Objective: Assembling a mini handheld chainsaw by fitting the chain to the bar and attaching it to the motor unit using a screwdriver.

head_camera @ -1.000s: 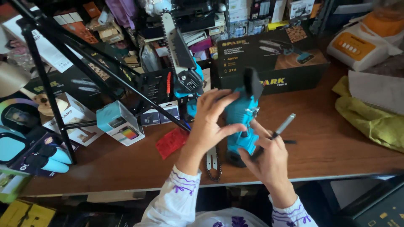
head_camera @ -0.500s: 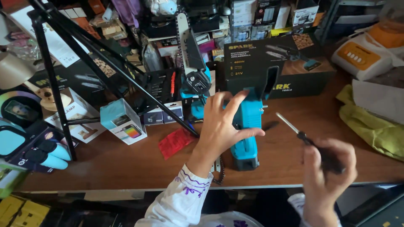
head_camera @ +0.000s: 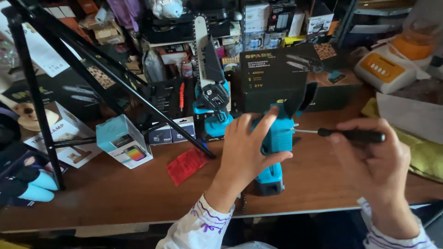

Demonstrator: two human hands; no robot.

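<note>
The left hand [head_camera: 247, 154] grips the blue saw body [head_camera: 276, 143] upright on the wooden table [head_camera: 115, 193]. The right hand [head_camera: 371, 157] holds a black-handled screwdriver [head_camera: 341, 134], its tip touching the body's right side.

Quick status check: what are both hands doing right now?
Left hand grips blue tool body, standing upright on the table. Right hand holds black-handled screwdriver, tip at the tool's side. Nothing between them.

Teal tool body [head_camera: 277, 138], black-handled screwdriver [head_camera: 350, 135], red packet [head_camera: 187, 165], brown table [head_camera: 115, 193]
</note>
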